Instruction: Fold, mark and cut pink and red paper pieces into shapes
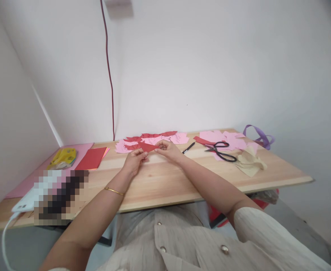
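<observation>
Both of my hands hold one small red paper piece (147, 146) just above the wooden table (165, 180). My left hand (135, 160) pinches its left end with the fingers closed. My right hand (168, 149) pinches its right end, fingers closed too. Right behind the held piece lies a spread of pink and red cut paper pieces (154, 139).
A black pen (188, 147) and black scissors (221, 150) lie to the right, on more pink paper (227, 139). Cream paper scraps (250, 162) and a purple ribbon (260, 135) sit at the far right. Red sheets (91, 158), a yellow packet (63, 158) and a white device (24, 203) are on the left.
</observation>
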